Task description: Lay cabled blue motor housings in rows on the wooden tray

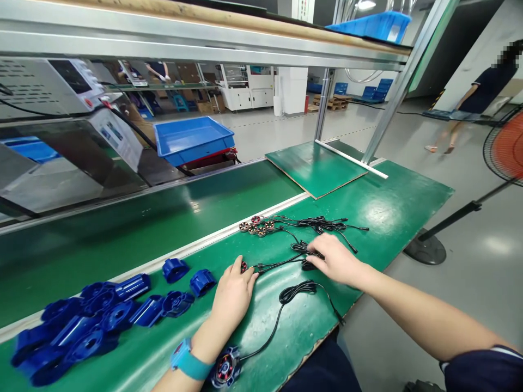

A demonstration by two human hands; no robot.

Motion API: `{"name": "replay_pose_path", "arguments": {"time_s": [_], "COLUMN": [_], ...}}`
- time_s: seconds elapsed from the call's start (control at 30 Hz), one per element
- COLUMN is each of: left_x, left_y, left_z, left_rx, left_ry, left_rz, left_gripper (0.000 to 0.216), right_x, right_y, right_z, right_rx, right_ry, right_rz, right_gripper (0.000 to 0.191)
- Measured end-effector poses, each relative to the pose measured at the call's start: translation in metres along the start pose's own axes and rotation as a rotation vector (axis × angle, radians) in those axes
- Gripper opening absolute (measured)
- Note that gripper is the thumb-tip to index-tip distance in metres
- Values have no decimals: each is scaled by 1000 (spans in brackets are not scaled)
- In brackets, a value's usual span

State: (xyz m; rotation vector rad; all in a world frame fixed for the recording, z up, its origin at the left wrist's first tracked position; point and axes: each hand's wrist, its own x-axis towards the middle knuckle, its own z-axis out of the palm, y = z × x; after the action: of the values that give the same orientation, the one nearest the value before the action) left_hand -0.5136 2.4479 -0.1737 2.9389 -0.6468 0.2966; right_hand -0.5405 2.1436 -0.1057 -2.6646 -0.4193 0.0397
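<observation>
My left hand (233, 291) is closed over a small round motor stator (244, 267) on the green bench, thumb and fingertips around it. A black cable (280, 264) runs from this stator to my right hand (337, 260). There my fingers and thumb close on the coiled cable bundle, partly hidden by the hand. Beyond, several more round stators (256, 226) lie together with black cables (321, 223) stretching right. Near my left wrist, a blue housing (226, 367) holds a stator, its cable (296, 291) looped on the bench.
Blue plastic housings (87, 321) are heaped at the left, with two single ones (203, 282) nearer my left hand. A green board (316, 169) lies at the back. Behind the bench is a blue tray (194, 136). A fan (506, 147) and a walking person (486, 90) are at the right.
</observation>
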Motion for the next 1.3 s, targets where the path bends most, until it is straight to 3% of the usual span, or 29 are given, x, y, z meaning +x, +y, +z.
{"name": "replay_pose_path", "arguments": {"time_s": [0.07, 0.17, 0.3, 0.37, 0.5, 0.63, 0.7, 0.8, 0.87, 0.9, 0.97, 1.07, 1.17, 1.3], "left_x": [0, 1, 0, 0, 0, 1, 1, -1, -5, -8, -14, -19, -21, -22], "left_y": [-1, -2, -2, -3, -3, -2, -3, -5, -7, -9, -12, -17, -21, -22], "left_z": [0, 1, 2, 3, 3, 2, 3, 7, 9, 9, 7, 3, 3, 8], "left_rx": [-23, -33, -21, -15, -8, -16, -19, -32, -58, -78, -126, -213, -303, -374], "left_ry": [1, -13, -14, -10, -7, -5, -6, 7, 34, 51, 87, 125, 142, 141], "left_rz": [-4, -13, -8, -2, 13, 18, 19, 24, 35, 40, 32, 1, -35, -87], "left_gripper": [40, 37, 32, 32, 33, 34, 35, 34, 33, 33, 32, 32, 41, 49], "right_x": [10, 25, 34, 34, 32, 41, 51, 63, 62, 59, 49, 36, 36, 34], "right_y": [12, 25, 23, 17, 12, 20, 25, 24, 15, 9, -2, -5, 8, 12], "right_z": [8, 11, 2, -1, 1, -12, -25, -40, -36, -30, -12, 16, 24, 7], "right_rx": [-99, -63, -66, -151, -254, 90, 156, -141, -358, -403, -395, -369, -310, -184], "right_ry": [61, -68, -19, -93, -201, -134, -83, 90, 185, 167, 1, -204, -234, -120], "right_rz": [89, 144, 149, 135, 96, 153, 176, 192, 170, 135, 56, 98, 159, 65], "right_gripper": [28, 10, 18, 28, 5, 8, 13, 21, 26, 27, 27, 36, 41, 33]}}
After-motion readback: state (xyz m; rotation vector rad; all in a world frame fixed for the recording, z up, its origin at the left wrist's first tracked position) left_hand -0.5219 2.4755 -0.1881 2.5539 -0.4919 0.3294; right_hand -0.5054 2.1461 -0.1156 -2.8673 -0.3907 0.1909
